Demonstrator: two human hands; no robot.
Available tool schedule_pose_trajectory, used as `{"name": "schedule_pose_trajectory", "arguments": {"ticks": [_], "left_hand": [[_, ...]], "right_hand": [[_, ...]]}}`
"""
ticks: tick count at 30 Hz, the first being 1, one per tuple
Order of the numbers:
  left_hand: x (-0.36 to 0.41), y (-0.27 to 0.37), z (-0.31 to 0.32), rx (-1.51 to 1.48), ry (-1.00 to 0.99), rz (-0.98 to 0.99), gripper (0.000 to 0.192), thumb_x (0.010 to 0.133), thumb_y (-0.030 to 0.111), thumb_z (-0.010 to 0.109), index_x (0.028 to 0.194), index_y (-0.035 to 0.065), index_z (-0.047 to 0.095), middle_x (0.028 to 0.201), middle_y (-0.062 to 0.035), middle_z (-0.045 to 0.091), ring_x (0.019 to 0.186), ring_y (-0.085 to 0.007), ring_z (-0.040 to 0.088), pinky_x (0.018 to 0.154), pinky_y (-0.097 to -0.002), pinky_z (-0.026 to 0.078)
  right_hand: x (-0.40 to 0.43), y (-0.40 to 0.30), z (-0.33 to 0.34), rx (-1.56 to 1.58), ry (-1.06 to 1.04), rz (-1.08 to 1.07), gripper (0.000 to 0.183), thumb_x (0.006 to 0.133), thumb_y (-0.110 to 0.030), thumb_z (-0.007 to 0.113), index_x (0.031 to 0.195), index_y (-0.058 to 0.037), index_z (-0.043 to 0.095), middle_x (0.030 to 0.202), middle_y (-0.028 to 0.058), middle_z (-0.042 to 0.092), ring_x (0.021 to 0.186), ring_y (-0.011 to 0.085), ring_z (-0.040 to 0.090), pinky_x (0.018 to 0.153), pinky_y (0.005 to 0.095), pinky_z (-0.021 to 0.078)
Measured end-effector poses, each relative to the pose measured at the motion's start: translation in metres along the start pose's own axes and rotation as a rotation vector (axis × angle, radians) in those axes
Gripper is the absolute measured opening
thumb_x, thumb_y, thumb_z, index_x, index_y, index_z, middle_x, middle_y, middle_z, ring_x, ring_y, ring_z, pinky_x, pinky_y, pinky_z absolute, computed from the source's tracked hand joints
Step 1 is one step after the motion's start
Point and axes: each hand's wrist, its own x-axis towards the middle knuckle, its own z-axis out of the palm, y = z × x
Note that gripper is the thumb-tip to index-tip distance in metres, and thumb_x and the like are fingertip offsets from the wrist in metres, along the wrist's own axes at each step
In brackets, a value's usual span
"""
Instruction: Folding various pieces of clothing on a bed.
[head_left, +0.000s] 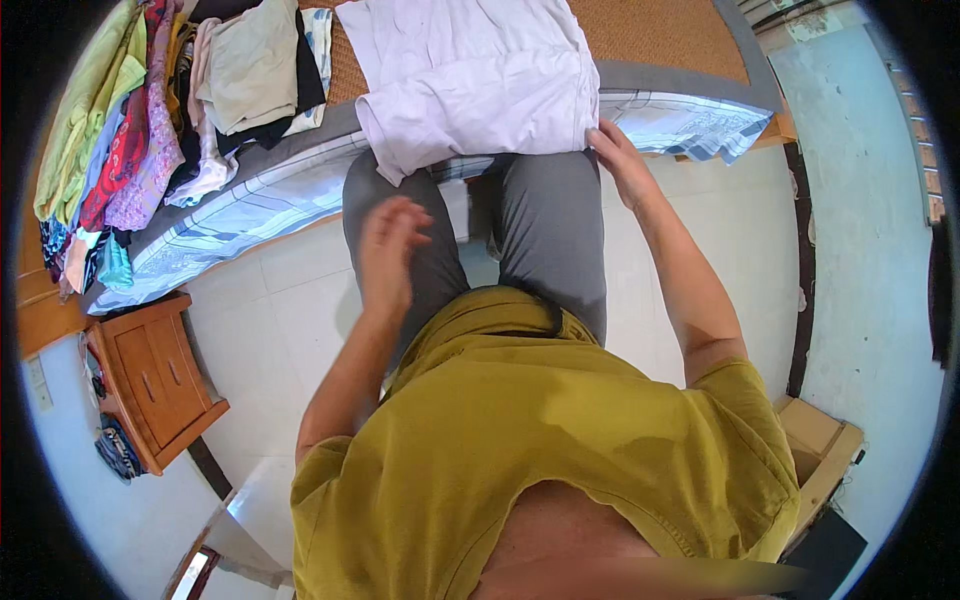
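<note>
A white cloth garment (480, 97) lies spread at the bed's edge, its near part folded over and its lower edge reaching my knees. My right hand (616, 154) touches the garment's near right corner with its fingertips; whether they pinch the fabric is hard to tell. Slightly blurred, my left hand (396, 244) hovers above my left thigh, just below the garment's hanging left corner, with nothing in it and its fingers partly curled and apart.
Left of the garment, folded beige cloth (251, 67) lies on darker clothes, beside a row of colourful clothes (142, 142). The bed has a woven mat (660, 34) and a checked sheet (277, 187). A wooden nightstand (161, 379) stands at lower left.
</note>
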Motion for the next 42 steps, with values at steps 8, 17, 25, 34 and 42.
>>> {"name": "schedule_pose_trajectory", "arguments": {"ticks": [8, 17, 25, 34, 42], "left_hand": [[0.076, -0.053, 0.037, -0.823, -0.027, -0.371, 0.037, 0.088, 0.018, 0.058, 0.118, 0.0052, 0.042, 0.116, -0.0142, 0.051, 0.114, -0.0291, 0.046, 0.099, -0.0446, 0.038], [0.005, 0.002, 0.032, -0.626, 0.015, -0.275, 0.037, 0.086, 0.019, 0.058, 0.119, 0.0082, 0.047, 0.110, -0.0058, 0.058, 0.098, -0.0173, 0.056, 0.083, -0.0319, 0.045], [0.036, 0.103, 0.057, -0.772, -0.094, -0.252, 0.034, 0.087, 0.026, 0.054, 0.115, 0.0072, 0.051, 0.114, -0.0073, 0.058, 0.102, -0.0222, 0.056, 0.080, -0.0357, 0.048], [0.154, 0.133, 0.083, -0.312, -0.127, 0.007, 0.039, 0.091, 0.026, 0.051, 0.116, -0.0036, 0.044, 0.120, -0.0210, 0.048, 0.108, -0.0290, 0.051, 0.093, -0.0407, 0.042], [0.214, 0.130, 0.092, 1.047, 0.039, 1.189, 0.042, 0.084, 0.030, 0.057, 0.119, 0.0066, 0.054, 0.127, -0.0193, 0.047, 0.122, -0.0323, 0.040, 0.102, -0.0434, 0.030]], "right_hand": [[0.013, -0.034, 0.023, 0.264, -0.029, -0.060, 0.061, 0.079, -0.021, 0.067, 0.127, 0.0056, 0.039, 0.124, 0.0132, 0.050, 0.114, 0.0207, 0.048, 0.099, 0.0322, 0.0339], [-0.039, -0.041, 0.011, 0.340, 0.084, -0.050, 0.062, 0.080, -0.007, 0.057, 0.136, -0.0010, 0.031, 0.130, 0.0174, 0.043, 0.114, 0.0228, 0.048, 0.095, 0.0313, 0.0391], [-0.009, -0.099, -0.007, 0.705, -0.069, -0.010, 0.042, 0.086, -0.016, 0.055, 0.127, -0.0061, 0.046, 0.119, 0.0114, 0.053, 0.108, 0.0220, 0.053, 0.087, 0.0307, 0.0454], [0.104, -0.144, 0.024, 0.313, -0.002, -0.269, 0.045, 0.093, -0.034, 0.045, 0.125, -0.0032, 0.044, 0.118, 0.0196, 0.054, 0.102, 0.0283, 0.057, 0.085, 0.0337, 0.0492], [0.120, -0.159, 0.071, -0.958, 0.487, -1.234, 0.040, 0.089, -0.027, 0.053, 0.119, -0.0005, 0.050, 0.122, 0.0111, 0.053, 0.113, 0.0213, 0.047, 0.097, 0.0364, 0.0345]]}}
